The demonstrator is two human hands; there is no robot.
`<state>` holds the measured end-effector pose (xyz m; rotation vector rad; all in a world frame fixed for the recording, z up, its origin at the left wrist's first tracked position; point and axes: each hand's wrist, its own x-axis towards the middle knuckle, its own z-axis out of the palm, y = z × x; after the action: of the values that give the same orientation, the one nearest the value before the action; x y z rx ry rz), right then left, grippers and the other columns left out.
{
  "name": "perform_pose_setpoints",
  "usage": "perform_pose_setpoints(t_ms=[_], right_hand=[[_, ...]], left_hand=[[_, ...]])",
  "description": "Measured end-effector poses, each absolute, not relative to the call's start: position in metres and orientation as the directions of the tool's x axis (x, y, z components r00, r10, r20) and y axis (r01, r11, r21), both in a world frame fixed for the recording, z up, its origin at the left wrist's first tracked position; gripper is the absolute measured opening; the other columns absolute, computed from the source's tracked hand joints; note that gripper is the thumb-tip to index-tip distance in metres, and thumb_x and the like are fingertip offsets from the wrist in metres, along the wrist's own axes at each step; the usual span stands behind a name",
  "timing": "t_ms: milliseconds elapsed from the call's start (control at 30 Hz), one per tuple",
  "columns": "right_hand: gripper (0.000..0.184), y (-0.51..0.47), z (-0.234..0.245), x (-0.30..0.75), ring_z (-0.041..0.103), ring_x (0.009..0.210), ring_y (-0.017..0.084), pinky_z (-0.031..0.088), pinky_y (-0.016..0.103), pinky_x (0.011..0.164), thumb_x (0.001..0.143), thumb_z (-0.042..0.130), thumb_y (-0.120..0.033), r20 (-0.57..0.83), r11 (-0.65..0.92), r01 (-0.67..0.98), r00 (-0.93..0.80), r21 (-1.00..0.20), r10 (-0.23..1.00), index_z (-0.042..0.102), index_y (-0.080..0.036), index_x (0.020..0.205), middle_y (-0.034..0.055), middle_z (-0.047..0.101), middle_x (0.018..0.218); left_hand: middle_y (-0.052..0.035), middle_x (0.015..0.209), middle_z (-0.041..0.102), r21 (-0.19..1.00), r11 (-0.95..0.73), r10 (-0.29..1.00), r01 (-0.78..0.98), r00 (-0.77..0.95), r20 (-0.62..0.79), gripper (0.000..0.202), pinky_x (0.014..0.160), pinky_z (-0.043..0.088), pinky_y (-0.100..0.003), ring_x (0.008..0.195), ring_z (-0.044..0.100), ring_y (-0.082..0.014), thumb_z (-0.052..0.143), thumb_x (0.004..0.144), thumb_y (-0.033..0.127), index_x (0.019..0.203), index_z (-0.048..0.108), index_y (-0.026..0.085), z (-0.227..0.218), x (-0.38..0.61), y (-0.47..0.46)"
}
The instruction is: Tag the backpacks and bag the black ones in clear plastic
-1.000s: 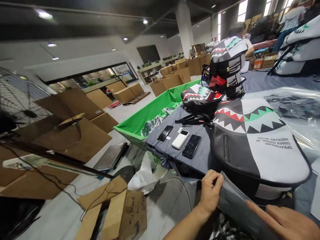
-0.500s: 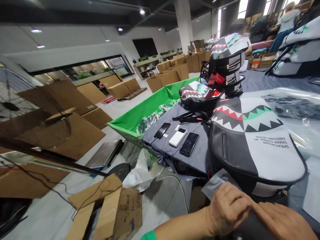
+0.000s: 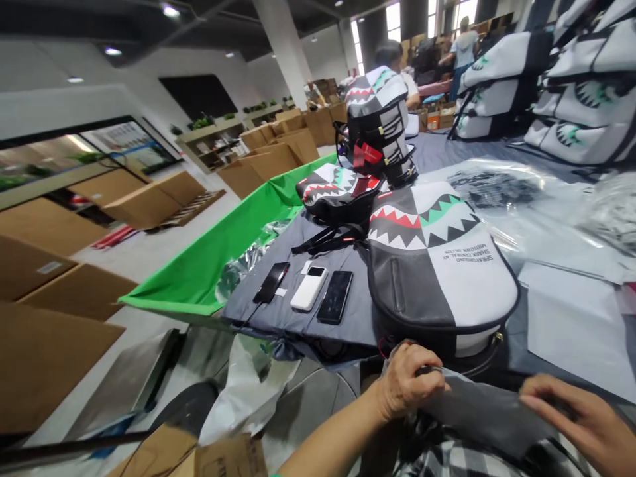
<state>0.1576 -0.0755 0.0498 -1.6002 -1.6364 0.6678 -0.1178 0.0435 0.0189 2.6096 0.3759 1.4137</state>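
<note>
Low in the view, just in front of the table's near edge, a translucent grey plastic bag (image 3: 479, 405) is stretched between my hands. My left hand (image 3: 413, 379) is closed around its left end. At the other side my right hand (image 3: 579, 417) pinches the bag's edge between thumb and fingers. Right behind them a backpack (image 3: 437, 265) with a printed shark mouth lies flat, grey on one half and white on the other. Checked cloth (image 3: 464, 457) shows below the bag.
Left of the backpack lie a white power bank (image 3: 309, 289) and two dark phones (image 3: 335, 297). Behind stand a smaller backpack (image 3: 338, 189) and a stack of bags (image 3: 377, 126). A green-lined bin (image 3: 199, 271) borders the table. Clear plastic (image 3: 541, 225) covers the right side. People work farther back.
My view has swung to the right. My hands have moved apart, and the plastic bag now spreads between them. The backpack has stayed on the table.
</note>
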Motion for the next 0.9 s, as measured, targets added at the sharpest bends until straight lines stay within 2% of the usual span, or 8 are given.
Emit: perform_pose_setpoints(t_ms=[100,167,233,367,500,633,800,900], right_hand=[[0.042,-0.056,0.063,0.146,0.067,0.062,0.015,0.054,0.017,0.057,0.094,0.058,-0.059,0.249,0.138,0.550,0.132,-0.823,0.959,0.069,-0.022,0.076,0.0017,0.069,0.071],[0.042,-0.041,0.068,0.140,0.065,0.062,0.015,0.054,0.019,0.058,0.095,0.057,-0.058,0.346,0.192,0.565,0.179,-0.802,0.921,0.067,-0.022,0.075,0.0018,0.067,0.070],[0.041,-0.028,0.070,0.139,0.064,0.062,0.015,0.053,0.022,0.059,0.097,0.057,-0.056,0.425,0.262,0.589,0.155,-0.764,0.892,0.067,-0.023,0.076,0.0019,0.066,0.069],[0.038,-0.009,0.066,0.147,0.059,0.057,0.013,0.048,0.021,0.053,0.100,0.056,-0.050,0.558,0.422,0.659,-0.004,-0.623,0.830,0.065,-0.022,0.076,0.0005,0.061,0.065],[0.037,0.006,0.056,0.150,0.053,0.052,0.010,0.042,0.020,0.049,0.101,0.057,-0.044,0.702,0.517,0.728,-0.069,-0.450,0.709,0.056,-0.021,0.072,-0.0017,0.056,0.061],[0.036,0.013,0.050,0.143,0.049,0.051,0.009,0.038,0.020,0.050,0.101,0.058,-0.041,0.805,0.522,0.796,-0.076,-0.306,0.588,0.052,-0.020,0.073,-0.0034,0.053,0.060],[0.034,0.019,0.053,0.139,0.042,0.049,0.008,0.031,0.023,0.050,0.103,0.058,-0.033,0.867,0.497,0.855,-0.126,-0.153,0.482,0.053,-0.019,0.072,-0.0052,0.048,0.056],[0.038,0.021,0.052,0.144,0.041,0.048,0.009,0.031,0.025,0.050,0.103,0.055,-0.042,0.878,0.486,0.871,-0.170,-0.079,0.448,0.051,-0.020,0.072,-0.0057,0.045,0.055]], left_hand=[[-0.0014,0.092,0.066,0.241,-0.957,0.290,0.161,0.511,0.809,0.010,0.074,0.046,-0.026,0.082,0.062,-0.0120,0.060,0.097,0.018,0.097,0.067,0.024,0.026,-0.119,0.040],[-0.0006,0.092,0.065,0.209,-0.962,0.272,0.178,0.522,0.808,0.021,0.073,0.047,-0.026,0.081,0.061,-0.0117,0.060,0.094,0.011,0.107,0.067,0.026,0.032,-0.121,0.037],[0.0000,0.091,0.064,0.181,-0.962,0.264,0.204,0.539,0.800,0.028,0.072,0.046,-0.025,0.079,0.060,-0.0115,0.063,0.093,0.010,0.113,0.066,0.029,0.036,-0.122,0.035],[0.0005,0.091,0.063,0.175,-0.955,0.284,0.240,0.570,0.771,0.033,0.074,0.046,-0.026,0.079,0.059,-0.0111,0.061,0.095,0.011,0.121,0.065,0.031,0.037,-0.121,0.032],[0.0013,0.083,0.062,0.147,-0.935,0.316,0.322,0.577,0.753,0.036,0.072,0.039,-0.028,0.072,0.054,-0.0117,0.059,0.095,0.009,0.126,0.064,0.027,0.035,-0.114,0.029],[0.0001,0.080,0.064,0.128,-0.913,0.359,0.388,0.610,0.707,0.031,0.071,0.034,-0.031,0.072,0.051,-0.0144,0.057,0.100,0.015,0.129,0.063,0.023,0.029,-0.111,0.025],[0.0005,0.083,0.062,0.109,-0.921,0.334,0.373,0.617,0.712,0.044,0.074,0.034,-0.030,0.073,0.052,-0.0138,0.057,0.095,0.007,0.134,0.061,0.029,0.021,-0.112,0.025],[0.0009,0.078,0.062,0.109,-0.904,0.374,0.412,0.642,0.669,0.036,0.072,0.034,-0.031,0.071,0.051,-0.0143,0.058,0.098,0.013,0.130,0.063,0.026,0.022,-0.111,0.024]])
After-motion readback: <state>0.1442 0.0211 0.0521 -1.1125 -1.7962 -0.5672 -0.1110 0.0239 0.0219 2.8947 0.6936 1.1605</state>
